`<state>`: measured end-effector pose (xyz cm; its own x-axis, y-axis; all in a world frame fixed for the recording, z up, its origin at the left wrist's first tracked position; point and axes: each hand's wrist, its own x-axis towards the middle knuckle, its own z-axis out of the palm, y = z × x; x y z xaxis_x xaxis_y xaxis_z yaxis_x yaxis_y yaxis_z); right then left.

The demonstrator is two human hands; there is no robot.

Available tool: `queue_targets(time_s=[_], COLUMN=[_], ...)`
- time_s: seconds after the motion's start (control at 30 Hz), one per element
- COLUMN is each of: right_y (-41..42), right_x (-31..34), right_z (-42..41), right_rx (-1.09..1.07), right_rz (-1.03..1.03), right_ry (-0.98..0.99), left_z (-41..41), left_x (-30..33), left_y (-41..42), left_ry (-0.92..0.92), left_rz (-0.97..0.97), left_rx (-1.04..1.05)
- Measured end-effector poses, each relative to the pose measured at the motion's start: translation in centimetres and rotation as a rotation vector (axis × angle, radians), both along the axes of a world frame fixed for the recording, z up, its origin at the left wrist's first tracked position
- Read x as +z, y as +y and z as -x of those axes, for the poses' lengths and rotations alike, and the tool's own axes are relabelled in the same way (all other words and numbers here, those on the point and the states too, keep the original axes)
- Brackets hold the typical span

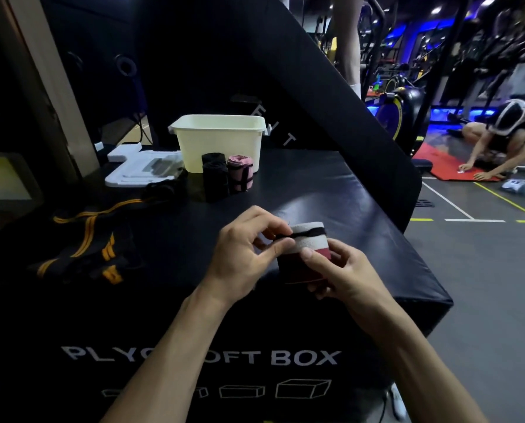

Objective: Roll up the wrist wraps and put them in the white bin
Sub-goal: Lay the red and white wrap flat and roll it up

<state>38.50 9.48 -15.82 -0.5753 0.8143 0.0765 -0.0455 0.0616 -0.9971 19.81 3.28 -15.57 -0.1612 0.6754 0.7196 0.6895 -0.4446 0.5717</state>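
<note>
Securing the roll: best done by keeping the coil squeezed tight, drawing the black elastic loop [304, 232] flat across the white end, and seating it squarely so nothing springs loose before the carry to the bin.

Held just above the near right part of the plyo soft box [331, 190], the red-and-white wrist wrap [308, 254], already wound into a stubby cylinder. Cradled from the right and below by the right hand [340, 276], fingers curled round the red body, thumb pressed on its front. Pinched at the top left by the left hand [243, 254], thumb and forefinger nipping the black loop.

Farther back, near the far edge: the white bin [221, 141], with a black roll [215, 177] and a pink roll [240, 174] standing just in front of it, outside. Toward the left edge, black wraps with yellow stripes [84, 251], still unrolled.
</note>
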Motion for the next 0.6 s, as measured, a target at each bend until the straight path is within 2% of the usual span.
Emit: queue_targets(time_s=[0.1,0.3,0.47,0.6], right_y=[-0.2,-0.4,-0.6,-1.0], right_x=[-0.1,-0.6,0.0,-0.1], right_z=[0.3,1.1,2.1,3.5], right_rx=[-0.028,-0.116,-0.114,-0.124], right_rz=[-0.001,-0.021,-0.022,-0.014], right_ry=[0.016,0.031,0.048,0.050], left_z=[0.0,-0.1,0.4,0.9], left_x=[0.0,-0.8,-0.4,-0.6], left_y=[0.1,0.6,0.1,-0.1], left_ry=[-0.007,0.123,0.114,0.072], left_rz=[0.033,0.018,-0.070,-0.070], left_rx=[0.016,0.062,0.156,0.209])
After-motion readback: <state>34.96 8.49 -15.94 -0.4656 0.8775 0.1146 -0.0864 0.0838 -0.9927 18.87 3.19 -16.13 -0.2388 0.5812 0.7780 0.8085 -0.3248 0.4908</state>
